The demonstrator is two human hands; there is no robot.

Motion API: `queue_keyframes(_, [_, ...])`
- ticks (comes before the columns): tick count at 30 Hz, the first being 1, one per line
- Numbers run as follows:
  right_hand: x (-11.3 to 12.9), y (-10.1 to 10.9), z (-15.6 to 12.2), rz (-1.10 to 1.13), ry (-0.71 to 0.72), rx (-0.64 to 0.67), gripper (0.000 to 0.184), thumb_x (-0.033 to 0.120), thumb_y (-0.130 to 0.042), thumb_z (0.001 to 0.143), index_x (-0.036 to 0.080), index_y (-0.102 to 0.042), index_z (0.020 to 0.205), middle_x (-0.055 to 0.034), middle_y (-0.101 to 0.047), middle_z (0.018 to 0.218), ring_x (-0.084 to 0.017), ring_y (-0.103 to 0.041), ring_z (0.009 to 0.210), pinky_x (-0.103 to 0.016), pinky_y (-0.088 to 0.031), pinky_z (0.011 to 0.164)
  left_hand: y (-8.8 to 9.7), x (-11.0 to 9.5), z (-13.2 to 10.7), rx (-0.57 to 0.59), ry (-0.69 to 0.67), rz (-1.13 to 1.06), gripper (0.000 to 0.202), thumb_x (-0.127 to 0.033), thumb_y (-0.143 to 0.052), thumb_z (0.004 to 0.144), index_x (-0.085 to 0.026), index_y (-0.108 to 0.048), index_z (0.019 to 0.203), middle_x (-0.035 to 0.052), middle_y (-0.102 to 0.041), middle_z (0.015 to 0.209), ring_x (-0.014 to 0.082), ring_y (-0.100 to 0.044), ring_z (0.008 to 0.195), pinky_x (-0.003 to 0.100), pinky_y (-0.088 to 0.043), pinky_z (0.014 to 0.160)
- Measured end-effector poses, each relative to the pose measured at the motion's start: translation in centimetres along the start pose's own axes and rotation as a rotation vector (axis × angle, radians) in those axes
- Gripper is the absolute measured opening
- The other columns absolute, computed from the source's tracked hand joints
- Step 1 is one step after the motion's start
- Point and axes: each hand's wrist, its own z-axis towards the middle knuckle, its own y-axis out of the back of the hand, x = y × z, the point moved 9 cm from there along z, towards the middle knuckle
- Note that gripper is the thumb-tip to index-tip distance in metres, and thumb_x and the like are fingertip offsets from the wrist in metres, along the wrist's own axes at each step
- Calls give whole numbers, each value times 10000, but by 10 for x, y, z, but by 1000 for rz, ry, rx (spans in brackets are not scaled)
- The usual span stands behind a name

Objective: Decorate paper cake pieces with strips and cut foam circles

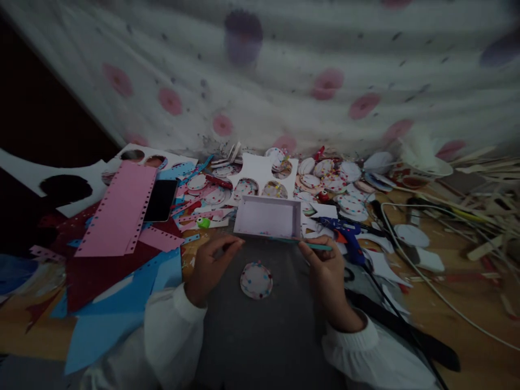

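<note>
At six o'clock, lowest, the dark mat (260,346) carries a dotted disc (256,280). Twelve o'clock from it sits a shallow white box (268,215), holding what look, in this dim light, like tiny beads (266,233). At three, the right hand (328,273) pinches a teal stick (322,247); at ten, the left hand (212,265) has thumb and forefinger together. Glue gun (354,246) at two, phone (161,200) at ten.

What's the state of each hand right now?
Left hand: fingers curled toward thumb near the white box; can't tell if gripping anything.
Right hand: closed, holding a thin teal tool.
</note>
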Motion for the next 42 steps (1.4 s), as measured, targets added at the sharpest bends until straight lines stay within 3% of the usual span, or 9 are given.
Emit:
queue_keyframes(5, [9,6,4,52,32,-23,312,383,-820,642,203,-584,740,1,-678,689,-179,-650,660,-312,-486,625,4,-36,33,-19,-253,189,133,-275,-617,910,-188,-707,864,28,-708,803,154,-641,759,262,-488,705])
queue_keyframes(11, [3,8,14,149,17,-16,357,404,-844,598,205,-580,732,-23,-715,755,-192,-682,725,-333,-511,688,-42,-15,71,188,-404,593,212,-318,-630,910,-177,-712,774,45,-724,784,197,-647,774,335,-416,753])
queue_keyframes(14, [0,10,20,138,26,-18,366,425,-841,599,204,-582,734,-25,-712,745,-191,-677,703,-328,-506,663,-53,-4,79,242,-394,661,186,-296,-630,909,-176,-726,804,55,-729,823,211,-649,807,339,-394,742])
queue_keyframes(19, [2,11,21,173,58,-21,320,383,-828,632,207,-587,748,-30,-722,737,-211,-697,749,-335,-506,689,-48,-7,84,217,-392,630,132,-238,-612,914,-190,-736,921,59,-718,932,202,-641,880,326,-405,762])
queue_keyframes(26, [13,10,17,139,100,-2,294,379,-807,668,211,-579,749,-25,-723,750,-209,-701,756,-345,-515,707,-40,-15,89,206,-367,577,191,-317,-646,895,-183,-722,782,45,-714,821,190,-619,798,323,-395,775])
queue_keyframes(32, [7,13,18,97,86,-29,331,395,-822,639,199,-577,742,-28,-721,737,-186,-675,697,-314,-491,644,-50,-9,85,255,-387,533,144,-273,-606,913,-189,-723,925,58,-716,927,198,-630,898,318,-391,809])
queue_keyframes(36, [7,12,19,130,82,-32,325,378,-824,636,201,-572,739,-31,-729,745,-199,-697,730,-327,-507,671,-45,-8,88,205,-364,517,220,-315,-584,921,-170,-714,820,66,-706,851,190,-617,826,314,-409,786])
queue_keyframes(40, [25,13,11,96,192,-67,243,330,-791,691,214,-583,741,-34,-738,768,-221,-715,782,-366,-528,712,-32,-21,84,121,-223,304,319,-384,-542,921,-157,-707,768,67,-702,792,184,-618,768,293,-447,715])
queue_keyframes(42, [46,16,-1,7,373,-104,175,297,-755,737,234,-592,729,-25,-740,766,-227,-711,787,-396,-526,731,-39,-26,71,199,-37,132,386,-418,-493,936,-161,-716,753,47,-706,718,160,-607,658,264,-449,620])
